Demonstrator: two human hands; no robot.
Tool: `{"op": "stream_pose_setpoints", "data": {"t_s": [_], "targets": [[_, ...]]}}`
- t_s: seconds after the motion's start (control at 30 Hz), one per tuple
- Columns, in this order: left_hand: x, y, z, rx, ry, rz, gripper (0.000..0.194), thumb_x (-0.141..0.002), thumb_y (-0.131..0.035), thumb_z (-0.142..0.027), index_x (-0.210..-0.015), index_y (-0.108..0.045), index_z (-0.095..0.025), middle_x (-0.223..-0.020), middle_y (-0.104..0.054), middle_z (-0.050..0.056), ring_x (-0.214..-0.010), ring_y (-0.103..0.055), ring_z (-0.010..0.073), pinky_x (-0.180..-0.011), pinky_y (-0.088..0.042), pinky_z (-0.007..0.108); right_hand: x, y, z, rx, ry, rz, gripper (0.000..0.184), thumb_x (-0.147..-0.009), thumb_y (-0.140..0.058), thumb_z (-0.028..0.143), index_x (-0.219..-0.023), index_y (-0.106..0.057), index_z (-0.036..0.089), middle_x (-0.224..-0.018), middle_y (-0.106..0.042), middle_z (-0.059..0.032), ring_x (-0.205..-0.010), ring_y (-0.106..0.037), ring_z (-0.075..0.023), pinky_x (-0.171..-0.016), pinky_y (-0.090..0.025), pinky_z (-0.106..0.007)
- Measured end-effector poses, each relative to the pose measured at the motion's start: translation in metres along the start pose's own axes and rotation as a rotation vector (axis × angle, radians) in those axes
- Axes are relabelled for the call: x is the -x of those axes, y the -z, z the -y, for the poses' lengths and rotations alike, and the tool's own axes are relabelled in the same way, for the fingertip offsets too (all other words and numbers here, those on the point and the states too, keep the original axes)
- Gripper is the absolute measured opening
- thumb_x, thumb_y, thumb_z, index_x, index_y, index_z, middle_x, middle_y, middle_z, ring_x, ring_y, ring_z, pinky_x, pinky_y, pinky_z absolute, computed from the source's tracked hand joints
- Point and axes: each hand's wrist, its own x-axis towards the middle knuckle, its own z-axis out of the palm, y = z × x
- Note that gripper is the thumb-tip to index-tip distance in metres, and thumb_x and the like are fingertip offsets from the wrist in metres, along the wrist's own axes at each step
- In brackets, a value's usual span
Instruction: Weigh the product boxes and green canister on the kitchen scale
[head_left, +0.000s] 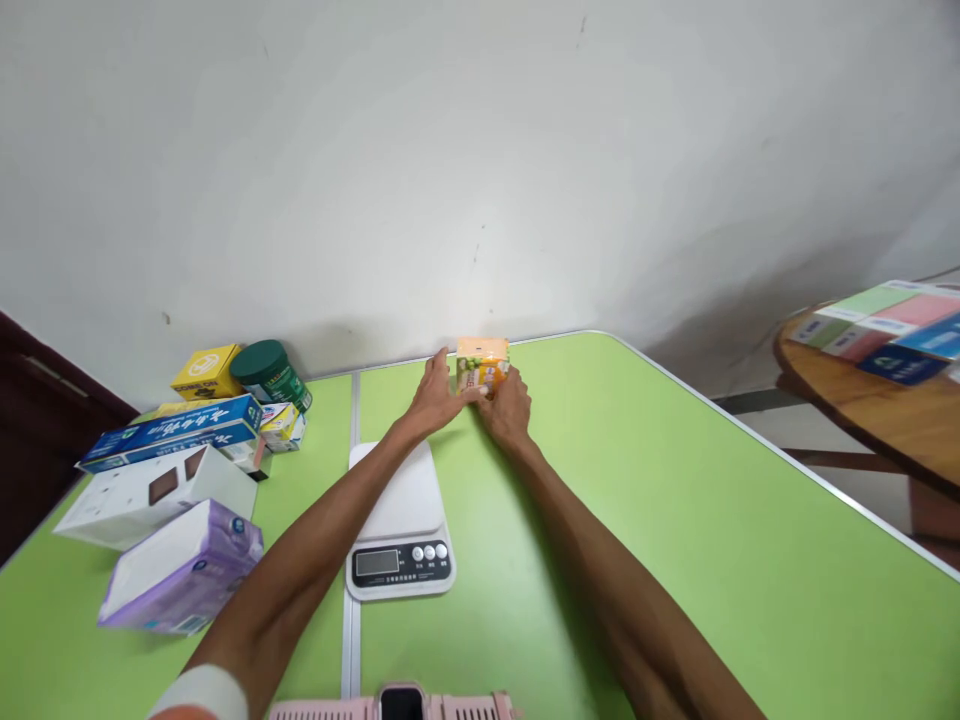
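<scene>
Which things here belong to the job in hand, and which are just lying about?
In the job:
small orange-topped box, between left hand and right hand
perhaps white scale, no hand on it

Seemingly lying about:
yellow box
green-lidded tub
long blue box
white box
purple pack
pink-strapped watch

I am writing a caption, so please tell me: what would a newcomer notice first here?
Probably the green table, then the left hand and right hand at a small orange box by its far edge. Nearer, the white scale stands out, partly behind the left forearm, as does the purple pack at left.
</scene>
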Motion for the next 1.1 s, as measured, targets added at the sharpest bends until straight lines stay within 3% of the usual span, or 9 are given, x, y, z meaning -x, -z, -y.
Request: {"op": "stream_pose_setpoints", "data": {"t_s": [0.17,0.4,0.53,0.63,0.77,0.87,0.97,1.03,1.1], "targets": [[0.08,0.058,-0.028,-0.023,-0.043,0.167,0.069,-0.085,-0.081,-0.042,-0.147,-0.054,-0.029,-0.154,-0.055,0.015,-0.13,-0.066,0.0317,-0.099,-0.062,0.045,-0.029,0.0,0.003,0.145,-0.048,0.099,0.069,-0.079,-0.071,0.058,-0.127,-0.05,0.014,-0.121,-0.067,-0.0237,-0.118,-0.061,-0.0437,-0.105,-0.043,-0.056],[0.185,0.121,-0.048,-0.008,0.132,0.073,0.065,-0.084,-0.082,-0.035,-0.145,-0.06,-0.036,-0.146,-0.063,0.013,-0.127,-0.068,0.0337,-0.099,-0.063,0.049,-0.046,0.005,0.009,0.251,-0.017,0.174,0.066,-0.08,-0.069,0.043,-0.132,-0.05,0.007,-0.12,-0.07,-0.0276,-0.117,-0.064,-0.044,-0.103,-0.046,-0.055],[0.233,0.138,-0.05,-0.159,0.036,-0.095,0.059,-0.092,-0.074,-0.03,-0.148,-0.055,-0.036,-0.142,-0.064,0.011,-0.123,-0.07,0.0294,-0.097,-0.065,0.045,-0.031,0.009,0.013,0.264,-0.064,0.171,0.068,-0.085,-0.061,0.04,-0.139,-0.047,0.001,-0.127,-0.066,-0.0369,-0.121,-0.063,-0.0502,-0.101,-0.047,-0.062],[0.26,0.153,-0.045,-0.406,-0.166,-0.327,0.059,-0.096,-0.071,-0.025,-0.151,-0.05,-0.032,-0.136,-0.066,0.011,-0.12,-0.07,0.0256,-0.094,-0.066,0.041,-0.009,0.015,0.009,0.201,-0.078,0.135,0.075,-0.084,-0.061,0.042,-0.144,-0.044,0.001,-0.138,-0.06,-0.0377,-0.133,-0.056,-0.0513,-0.108,-0.042,-0.068],[0.286,0.182,-0.036,-0.756,-0.316,-0.681,0.069,-0.094,-0.074,-0.026,-0.155,-0.044,-0.025,-0.142,-0.06,0.016,-0.135,-0.059,0.0292,-0.106,-0.059,0.046,0.025,0.04,0.009,-0.056,-0.153,0.171,0.083,-0.076,-0.071,0.051,-0.146,-0.047,0.014,-0.146,-0.059,-0.0284,-0.135,-0.057,-0.0439,-0.111,-0.043,-0.061],[0.301,0.207,-0.027,-0.795,-0.199,-0.907,0.085,-0.089,-0.08,-0.039,-0.16,-0.035,-0.022,-0.156,-0.045,0.02,-0.149,-0.044,0.0341,-0.121,-0.045,0.053,0.055,0.066,0.033,-0.216,-0.242,0.172,0.065,-0.073,-0.074,0.05,-0.129,-0.059,0.018,-0.142,-0.063,-0.0276,-0.132,-0.061,-0.0421,-0.108,-0.047,-0.058],[0.315,0.225,-0.014,-0.596,0.065,-1.008,0.097,-0.086,-0.08,-0.053,-0.162,-0.029,-0.02,-0.163,-0.035,0.022,-0.155,-0.035,0.0373,-0.128,-0.034,0.057,0.103,0.079,0.085,-0.299,-0.063,0.154,0.05,-0.076,-0.07,0.051,-0.114,-0.067,0.02,-0.132,-0.069,-0.0229,-0.125,-0.066,-0.0401,-0.111,-0.047,-0.059],[0.322,0.23,-0.003,-0.398,0.232,-0.985,0.096,-0.089,-0.072,-0.061,-0.163,-0.026,-0.018,-0.166,-0.032,0.023,-0.156,-0.034,0.0385,-0.129,-0.031,0.058,0.147,0.074,0.125,-0.362,0.147,0.292,0.047,-0.081,-0.068,0.055,-0.114,-0.07,0.022,-0.125,-0.073,-0.0168,-0.116,-0.07,-0.0365,-0.107,-0.052,-0.06],[0.326,0.232,0.008,-0.203,0.318,-0.902,0.091,-0.095,-0.061,-0.067,-0.162,-0.027,-0.017,-0.166,-0.036,0.024,-0.154,-0.038,0.0377,-0.128,-0.033,0.057,0.197,0.056,0.162,-0.43,0.262,0.573,0.049,-0.091,-0.063,0.058,-0.127,-0.07,0.025,-0.136,-0.07,-0.0133,-0.121,-0.069,-0.0347,-0.102,-0.057,-0.059]]}}
